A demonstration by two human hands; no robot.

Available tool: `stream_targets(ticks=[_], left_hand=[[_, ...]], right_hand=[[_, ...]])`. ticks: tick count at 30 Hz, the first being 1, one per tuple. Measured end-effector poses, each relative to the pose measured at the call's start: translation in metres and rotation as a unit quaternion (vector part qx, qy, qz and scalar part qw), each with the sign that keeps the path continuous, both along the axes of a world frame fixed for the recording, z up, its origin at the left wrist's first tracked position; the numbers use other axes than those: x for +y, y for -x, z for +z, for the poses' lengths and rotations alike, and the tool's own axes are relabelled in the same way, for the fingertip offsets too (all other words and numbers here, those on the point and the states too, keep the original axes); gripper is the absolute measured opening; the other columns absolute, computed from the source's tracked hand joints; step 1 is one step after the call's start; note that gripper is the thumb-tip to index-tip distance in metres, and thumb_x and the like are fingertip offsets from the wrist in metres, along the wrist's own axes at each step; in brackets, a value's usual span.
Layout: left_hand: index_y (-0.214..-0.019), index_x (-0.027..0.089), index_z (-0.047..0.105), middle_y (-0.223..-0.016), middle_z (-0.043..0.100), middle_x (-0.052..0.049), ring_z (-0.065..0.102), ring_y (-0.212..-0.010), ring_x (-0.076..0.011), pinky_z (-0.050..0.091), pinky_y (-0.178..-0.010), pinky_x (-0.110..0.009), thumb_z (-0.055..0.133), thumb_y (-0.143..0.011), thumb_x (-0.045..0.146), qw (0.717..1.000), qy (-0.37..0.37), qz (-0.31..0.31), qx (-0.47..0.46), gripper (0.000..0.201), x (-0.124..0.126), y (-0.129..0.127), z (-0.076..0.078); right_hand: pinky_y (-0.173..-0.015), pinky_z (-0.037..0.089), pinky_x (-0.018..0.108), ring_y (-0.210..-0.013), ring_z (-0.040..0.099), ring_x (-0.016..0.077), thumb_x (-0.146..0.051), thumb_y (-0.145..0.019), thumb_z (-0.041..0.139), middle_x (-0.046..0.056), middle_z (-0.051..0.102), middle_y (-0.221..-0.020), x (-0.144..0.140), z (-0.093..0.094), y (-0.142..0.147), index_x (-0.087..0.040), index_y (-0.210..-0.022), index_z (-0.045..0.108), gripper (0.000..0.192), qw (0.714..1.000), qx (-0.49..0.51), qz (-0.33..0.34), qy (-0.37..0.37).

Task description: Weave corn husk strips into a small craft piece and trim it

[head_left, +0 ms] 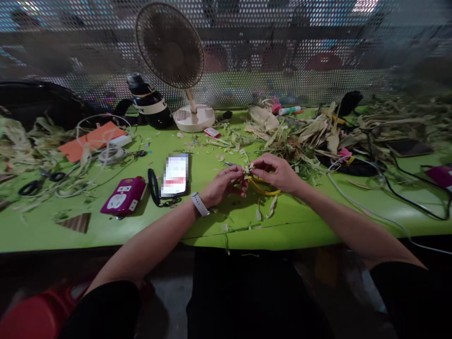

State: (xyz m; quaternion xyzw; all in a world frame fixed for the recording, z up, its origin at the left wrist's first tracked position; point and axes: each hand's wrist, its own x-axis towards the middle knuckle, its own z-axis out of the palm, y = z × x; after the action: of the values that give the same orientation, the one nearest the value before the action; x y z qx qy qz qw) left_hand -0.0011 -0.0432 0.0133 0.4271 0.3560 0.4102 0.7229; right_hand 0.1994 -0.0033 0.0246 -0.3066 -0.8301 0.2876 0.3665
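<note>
Over the green table, my left hand and my right hand meet with fingertips nearly touching. Between them is a small pale piece of dried husk, pinched from both sides. A white watch band circles my left wrist. Just below my right hand a yellow curved handle rests on the table, partly hidden by that hand. Loose strips of pale husk lie close in front of the hands. Behind them spreads a heap of dried corn husks.
Left of my hands lie a phone, a purple power socket block and scissors. A fan and a black bottle stand at the back, before a perforated metal screen. Cables cross the right side.
</note>
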Motion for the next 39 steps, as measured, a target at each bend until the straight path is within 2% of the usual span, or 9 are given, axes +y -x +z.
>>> stream_targets(ticks=[6,12,14,17,20,22,27,36,39], left_hand=[[-0.083,0.017,0.057,-0.07,0.06,0.002,0.06,-0.06,-0.0104,0.054,-0.055,-0.024,0.073,-0.074,0.036,0.999,-0.043,0.0,0.007,0.026,0.0,0.001,-0.004],[-0.082,0.016,0.061,-0.077,0.062,0.001,0.061,-0.07,-0.0099,0.055,-0.06,-0.021,0.077,-0.072,0.036,0.996,-0.087,0.025,0.009,0.027,0.002,0.001,-0.006],[-0.083,0.015,0.062,-0.08,0.063,0.001,0.062,-0.073,-0.0103,0.054,-0.059,-0.02,0.077,-0.072,0.034,0.996,-0.084,0.032,0.004,0.026,0.003,0.002,-0.006],[-0.083,0.015,0.062,-0.079,0.063,0.0,0.063,-0.069,-0.0101,0.053,-0.055,-0.019,0.077,-0.072,0.033,0.998,-0.062,0.019,-0.009,0.026,0.005,0.004,-0.006],[-0.084,0.015,0.061,-0.075,0.064,0.001,0.063,-0.063,-0.0088,0.053,-0.054,-0.018,0.08,-0.069,0.032,0.999,-0.039,0.022,-0.02,0.03,0.006,0.005,-0.005],[-0.087,0.015,0.061,-0.074,0.064,0.002,0.063,-0.062,-0.0084,0.054,-0.056,-0.018,0.082,-0.066,0.031,0.999,-0.029,0.03,-0.031,0.034,0.006,0.005,-0.004],[-0.083,0.015,0.06,-0.074,0.064,0.003,0.063,-0.06,-0.0076,0.052,-0.054,-0.016,0.084,-0.064,0.028,0.997,-0.02,0.053,-0.044,0.033,0.007,0.005,-0.003],[-0.079,0.014,0.059,-0.071,0.065,0.001,0.058,-0.054,-0.0052,0.049,-0.054,-0.015,0.081,-0.068,0.02,0.991,0.013,0.112,-0.075,0.025,0.019,0.012,-0.003],[-0.08,0.014,0.06,-0.071,0.066,0.001,0.059,-0.055,-0.0058,0.051,-0.055,-0.016,0.078,-0.071,0.018,0.988,0.022,0.134,-0.073,0.021,0.023,0.017,-0.002]], right_hand=[[-0.066,0.045,0.026,-0.074,0.057,0.014,-0.025,-0.086,0.058,0.005,0.064,-0.082,0.0,0.0,-0.001,-0.017,-0.088,0.067,0.012,0.998,-0.017,0.011,-0.061],[-0.069,0.046,0.028,-0.074,0.056,0.0142,-0.023,-0.081,0.059,0.004,0.061,-0.08,-0.001,0.006,-0.002,-0.017,-0.079,0.061,0.006,0.998,-0.001,-0.013,-0.055],[-0.07,0.047,0.028,-0.074,0.057,0.014,-0.024,-0.079,0.059,0.004,0.063,-0.082,-0.001,0.006,-0.002,-0.017,-0.078,0.058,0.007,1.0,0.016,-0.013,-0.002],[-0.066,0.049,0.028,-0.069,0.057,0.0117,-0.027,-0.078,0.06,0.005,0.065,-0.093,-0.002,0.006,-0.002,-0.017,-0.08,0.055,0.011,0.99,0.041,0.0,0.132],[-0.067,0.051,0.028,-0.073,0.061,0.0122,-0.03,-0.075,0.065,0.005,0.065,-0.098,-0.002,0.006,0.0,-0.018,-0.096,0.054,0.027,0.967,0.062,0.029,0.245],[-0.07,0.052,0.029,-0.077,0.062,0.0133,-0.032,-0.073,0.069,0.004,0.065,-0.093,-0.002,0.006,0.001,-0.018,-0.103,0.054,0.036,0.959,0.061,0.048,0.273],[-0.058,0.045,0.025,-0.059,0.053,0.0096,-0.044,-0.074,0.069,-0.001,0.06,-0.07,0.003,0.004,0.003,-0.015,-0.086,0.062,0.032,0.964,0.028,0.046,0.261],[-0.052,0.039,0.024,-0.053,0.048,0.0084,-0.053,-0.067,0.071,0.0,0.061,-0.066,0.03,0.003,-0.015,-0.014,-0.082,0.064,0.042,0.965,0.041,-0.046,0.255],[-0.058,0.044,0.028,-0.061,0.055,0.0139,-0.049,-0.077,0.063,0.005,0.064,-0.072,0.038,0.004,-0.024,-0.014,-0.085,0.066,0.035,0.978,-0.045,-0.107,0.173]])
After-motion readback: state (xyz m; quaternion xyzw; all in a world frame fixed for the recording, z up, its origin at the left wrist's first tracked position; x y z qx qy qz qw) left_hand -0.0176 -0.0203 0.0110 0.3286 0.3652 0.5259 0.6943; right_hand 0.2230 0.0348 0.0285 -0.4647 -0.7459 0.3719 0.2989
